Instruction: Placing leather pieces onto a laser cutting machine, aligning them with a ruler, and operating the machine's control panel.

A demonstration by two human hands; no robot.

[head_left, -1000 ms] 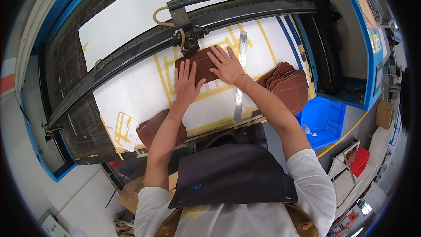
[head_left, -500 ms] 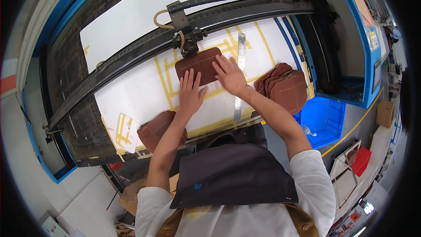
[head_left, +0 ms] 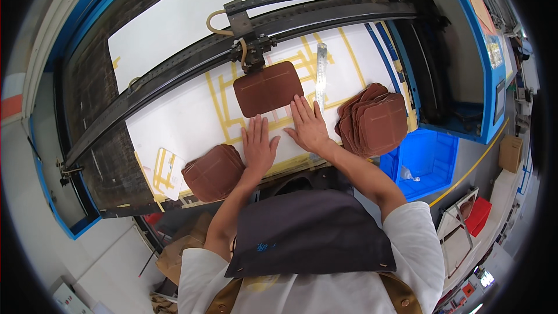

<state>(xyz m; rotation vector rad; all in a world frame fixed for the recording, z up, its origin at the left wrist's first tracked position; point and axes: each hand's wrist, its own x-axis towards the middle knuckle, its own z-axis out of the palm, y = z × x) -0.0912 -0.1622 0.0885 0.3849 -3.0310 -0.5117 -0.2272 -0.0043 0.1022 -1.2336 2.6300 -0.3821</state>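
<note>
A brown rounded panel, perhaps leather [head_left: 268,90], lies flat on the white sheet [head_left: 192,131] among strips of yellow tape, just under the tool head [head_left: 253,58] of a black gantry. My left hand [head_left: 259,142] rests open, fingers stretched, just below the panel's near edge. Also open and flat, my right hand [head_left: 308,125] has its fingertips at the panel's lower right corner; whether they touch it I cannot tell. A steel ruler [head_left: 321,75] lies partly beneath or beside that hand. Stacks of similar brown panels sit at left [head_left: 214,173] and right [head_left: 375,121].
The gantry beam [head_left: 174,78] spans the machine bed. A small white taped plate [head_left: 168,173] lies at the near left. Beyond the right edge stands a blue bin [head_left: 427,163] with something clear inside. A blue machine housing [head_left: 494,87] rises at right.
Both hands have drawn back toward me, off the brown panel's surface. The panel looks almost unmoved, and more of it now shows.
</note>
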